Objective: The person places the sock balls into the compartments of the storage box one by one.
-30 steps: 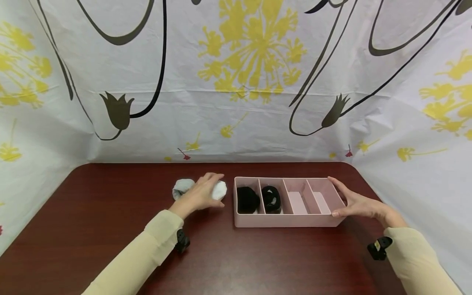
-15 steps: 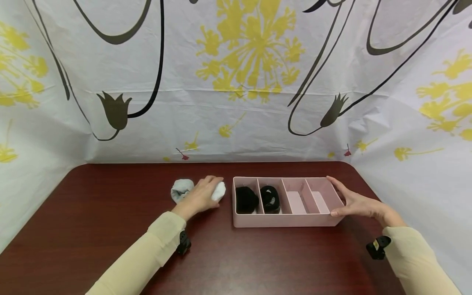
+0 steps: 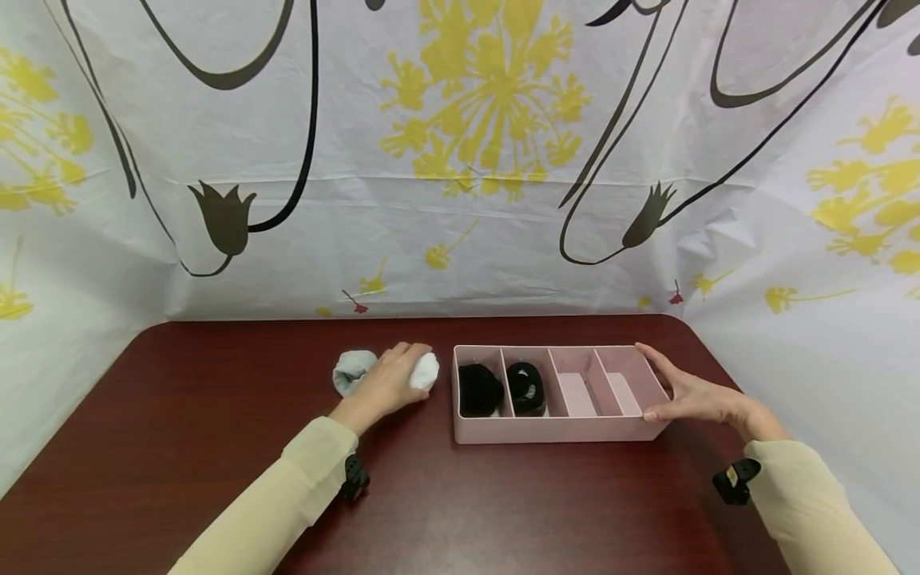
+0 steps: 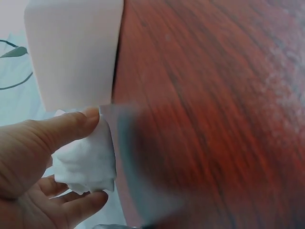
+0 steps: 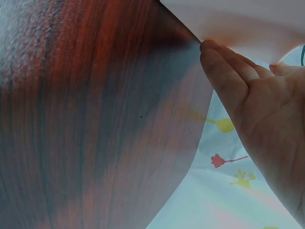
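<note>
My left hand [image 3: 388, 379] holds a rolled white sock bundle [image 3: 425, 372] on the table, left of the pink box. In the left wrist view, the thumb lies along one side of the white bundle [image 4: 88, 160] and the fingertips press the opposite side. A rolled grey sock bundle [image 3: 354, 370] sits just left of that hand, partly hidden by it. My right hand [image 3: 693, 398] grips the right end of the pink divided box [image 3: 561, 430], thumb at the front corner and fingers at the back corner. Inside the box, two black bundles [image 3: 480, 390] fill the two left compartments.
The box's two right compartments show bare pink floors. The dark red-brown table [image 3: 460, 511] has rounded back corners. A white sheet [image 3: 374, 152] with yellow flowers and dark stems hangs behind it and at both sides.
My left thumb and fingers have drawn in around the white sock bundle. My right hand stays at the box's right end; the view shifts slightly.
</note>
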Motion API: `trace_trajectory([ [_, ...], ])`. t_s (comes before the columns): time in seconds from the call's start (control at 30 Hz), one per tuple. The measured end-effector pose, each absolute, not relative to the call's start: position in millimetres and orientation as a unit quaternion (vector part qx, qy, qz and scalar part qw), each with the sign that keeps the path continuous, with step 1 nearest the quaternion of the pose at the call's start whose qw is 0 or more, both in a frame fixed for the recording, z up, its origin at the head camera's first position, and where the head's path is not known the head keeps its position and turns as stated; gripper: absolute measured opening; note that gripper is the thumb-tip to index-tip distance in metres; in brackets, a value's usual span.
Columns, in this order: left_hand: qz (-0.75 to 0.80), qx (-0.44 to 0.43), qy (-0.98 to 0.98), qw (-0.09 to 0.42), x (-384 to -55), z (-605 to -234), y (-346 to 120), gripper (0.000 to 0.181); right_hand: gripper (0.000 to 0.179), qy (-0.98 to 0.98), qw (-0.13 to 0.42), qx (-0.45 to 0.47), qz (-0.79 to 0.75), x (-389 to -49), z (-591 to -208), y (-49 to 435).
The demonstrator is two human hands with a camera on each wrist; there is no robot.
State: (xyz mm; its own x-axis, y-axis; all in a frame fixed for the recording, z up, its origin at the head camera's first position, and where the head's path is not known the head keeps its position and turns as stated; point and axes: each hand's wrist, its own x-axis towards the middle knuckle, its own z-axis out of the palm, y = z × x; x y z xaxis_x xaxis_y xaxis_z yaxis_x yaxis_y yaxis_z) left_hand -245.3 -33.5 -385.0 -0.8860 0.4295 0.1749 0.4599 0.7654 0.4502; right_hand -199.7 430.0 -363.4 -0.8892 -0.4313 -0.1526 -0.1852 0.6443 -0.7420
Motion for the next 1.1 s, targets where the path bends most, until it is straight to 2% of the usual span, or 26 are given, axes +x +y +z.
trace_trajectory([
  [0.17,-0.268,-0.243,-0.931,0.056,-242,-378,-34,0.064,0.105,0.891,0.160,-0.174,-0.387,-200,-365,431],
  [0.4,-0.306,-0.271,-0.903,0.131,-237,-366,-31,0.063,0.105,0.893,0.163,-0.170,-0.383,-200,-364,432],
  [0.53,-0.327,-0.275,-0.891,0.155,-232,-356,-22,0.064,0.106,0.895,0.160,-0.173,-0.379,-200,-363,431],
  [0.83,-0.355,-0.326,-0.864,0.146,-221,-340,25,0.063,0.107,0.888,0.169,-0.168,-0.393,-200,-365,431],
  [1.1,-0.367,-0.352,-0.857,0.084,-214,-339,79,0.064,0.107,0.887,0.170,-0.169,-0.395,-201,-366,432],
])
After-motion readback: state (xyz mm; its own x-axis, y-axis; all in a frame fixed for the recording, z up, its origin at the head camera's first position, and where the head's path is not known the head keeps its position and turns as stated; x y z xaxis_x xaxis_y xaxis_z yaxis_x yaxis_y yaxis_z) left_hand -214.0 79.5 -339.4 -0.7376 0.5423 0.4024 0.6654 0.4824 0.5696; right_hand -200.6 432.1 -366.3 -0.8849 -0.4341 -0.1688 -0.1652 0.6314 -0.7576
